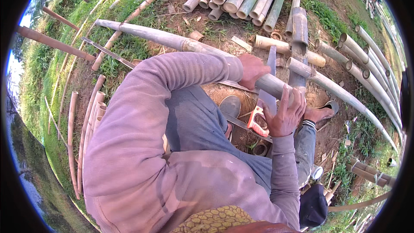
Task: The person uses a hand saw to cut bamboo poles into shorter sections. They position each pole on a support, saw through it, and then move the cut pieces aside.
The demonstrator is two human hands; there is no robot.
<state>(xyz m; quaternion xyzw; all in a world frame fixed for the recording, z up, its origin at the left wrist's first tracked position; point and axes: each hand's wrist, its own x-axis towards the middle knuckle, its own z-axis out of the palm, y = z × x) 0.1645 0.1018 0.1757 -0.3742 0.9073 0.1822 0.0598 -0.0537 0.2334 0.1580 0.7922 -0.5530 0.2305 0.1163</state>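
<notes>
A long pale bamboo pole [272,85] crosses in front of me, its far part reaching out to the upper left. My left hand [253,70] is closed around it near its right end. Fingers of my right hand [286,111] curl over that end, the thumb on the near side. Beneath the pole is a handsaw [258,123] with an orange and white handle, beside my right hand; its blade points away from me and passes under the pole. Neither hand visibly holds the saw.
Cut bamboo poles [241,0] are stacked ahead, with more poles [371,73] at the right. A split bamboo piece [299,30] lies near a short bamboo length [269,43]. At lower right are a dark cap [314,207] and a metal can [317,172]. My sandalled feet flank the saw.
</notes>
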